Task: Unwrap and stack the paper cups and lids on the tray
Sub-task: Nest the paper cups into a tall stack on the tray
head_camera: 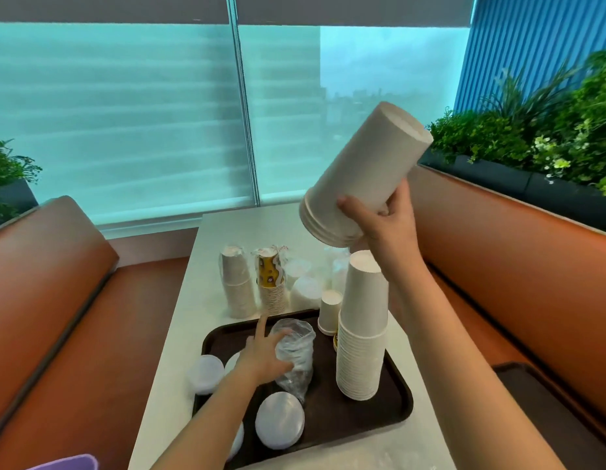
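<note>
White table (179,320), frame centre. Directly on it: dark tray (393,407) at the near end; behind it, upper centre, two wrapped cup stacks (238,283) and bagged lids (305,291).

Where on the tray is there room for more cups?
On the brown tray, bare patches lie between the plastic wrapper and the tall cup stack, and along the near right edge. The left side is crowded with lids.

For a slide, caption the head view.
Right hand lifts nested white paper cups above tall cup stack; left hand grips clear plastic wrapper.
</note>
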`<state>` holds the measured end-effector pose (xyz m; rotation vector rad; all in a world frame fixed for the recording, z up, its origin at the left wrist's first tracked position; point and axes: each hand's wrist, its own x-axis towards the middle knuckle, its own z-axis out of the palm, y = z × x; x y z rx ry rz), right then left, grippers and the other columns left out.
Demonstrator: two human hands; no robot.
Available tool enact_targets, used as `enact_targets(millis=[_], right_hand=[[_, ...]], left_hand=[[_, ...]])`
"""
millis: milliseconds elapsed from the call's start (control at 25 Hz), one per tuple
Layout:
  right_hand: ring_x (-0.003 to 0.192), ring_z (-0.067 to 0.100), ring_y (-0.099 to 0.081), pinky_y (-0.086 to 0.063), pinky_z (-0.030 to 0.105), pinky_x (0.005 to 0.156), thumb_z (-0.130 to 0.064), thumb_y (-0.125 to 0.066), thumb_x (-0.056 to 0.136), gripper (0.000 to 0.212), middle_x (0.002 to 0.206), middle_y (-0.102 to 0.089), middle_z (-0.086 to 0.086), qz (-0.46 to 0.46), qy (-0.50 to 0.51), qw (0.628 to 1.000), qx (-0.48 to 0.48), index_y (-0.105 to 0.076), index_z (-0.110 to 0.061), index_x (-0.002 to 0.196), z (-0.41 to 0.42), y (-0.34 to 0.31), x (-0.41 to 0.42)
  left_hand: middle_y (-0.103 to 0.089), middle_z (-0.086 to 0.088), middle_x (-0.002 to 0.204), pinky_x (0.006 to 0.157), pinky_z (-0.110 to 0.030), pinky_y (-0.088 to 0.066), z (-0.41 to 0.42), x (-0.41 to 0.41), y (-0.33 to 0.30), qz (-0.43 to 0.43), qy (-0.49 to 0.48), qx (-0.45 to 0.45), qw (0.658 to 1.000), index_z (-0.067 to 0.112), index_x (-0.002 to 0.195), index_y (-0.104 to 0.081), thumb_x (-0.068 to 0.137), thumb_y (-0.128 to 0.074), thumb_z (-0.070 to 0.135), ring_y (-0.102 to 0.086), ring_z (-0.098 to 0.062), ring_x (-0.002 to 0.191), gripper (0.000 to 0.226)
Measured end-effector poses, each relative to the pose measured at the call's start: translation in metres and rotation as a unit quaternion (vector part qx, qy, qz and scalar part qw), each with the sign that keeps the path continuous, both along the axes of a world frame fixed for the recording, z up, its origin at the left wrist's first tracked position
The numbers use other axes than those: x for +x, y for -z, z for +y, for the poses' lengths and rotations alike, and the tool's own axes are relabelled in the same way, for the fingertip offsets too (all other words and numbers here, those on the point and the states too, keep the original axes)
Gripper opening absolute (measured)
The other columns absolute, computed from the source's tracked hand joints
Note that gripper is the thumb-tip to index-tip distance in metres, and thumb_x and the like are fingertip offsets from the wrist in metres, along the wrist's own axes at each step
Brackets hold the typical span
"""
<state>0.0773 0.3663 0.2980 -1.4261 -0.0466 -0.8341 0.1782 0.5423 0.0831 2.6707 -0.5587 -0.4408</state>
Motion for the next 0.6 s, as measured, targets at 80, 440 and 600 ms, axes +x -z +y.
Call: enact_targets(millis=[80,440,600], right_hand=[[0.083,-0.006,-0.06,-0.052,0.02,0.074,-0.013,-0.083,0.067,0.069,0.103,-0.059,-0.016,0.027,0.052,0.995,-0.082,-0.041,-0.032,0.119,-0.019,0.004,-0.006],[0.099,0.008,-0.061,-0.052,0.039,0.087,-0.033,-0.082,0.056,0.071,0.107,-0.062,-0.02,0.169,0.049,0.974,-0.145,-0.044,-0.06,0.11,-0.049,0.08,0.009],[0.106,0.015,-0.055,-0.044,0.033,0.086,-0.027,-0.082,0.066,0.077,0.115,-0.056,-0.016,0.221,0.067,0.959,-0.163,-0.04,-0.046,0.127,-0.05,0.126,0.009]], left_hand=[[0.011,0.0,0.157,0.109,-0.037,-0.035,-0.004,0.002,0.01,-0.004,0.006,-0.004,1.0,0.036,0.144,-0.031,0.084,-0.064,0.031,-0.028,-0.029,0.139,0.069],[-0.05,-0.004,0.123,0.088,-0.029,-0.046,-0.02,-0.001,0.002,-0.092,-0.089,-0.168,0.977,0.011,0.104,-0.059,0.093,-0.056,0.02,-0.053,-0.017,0.101,0.015],[-0.055,-0.009,0.112,0.078,-0.03,-0.044,-0.021,-0.002,-0.029,-0.162,-0.139,-0.253,0.944,0.007,0.097,-0.06,0.091,-0.057,0.019,-0.056,-0.024,0.096,0.014]])
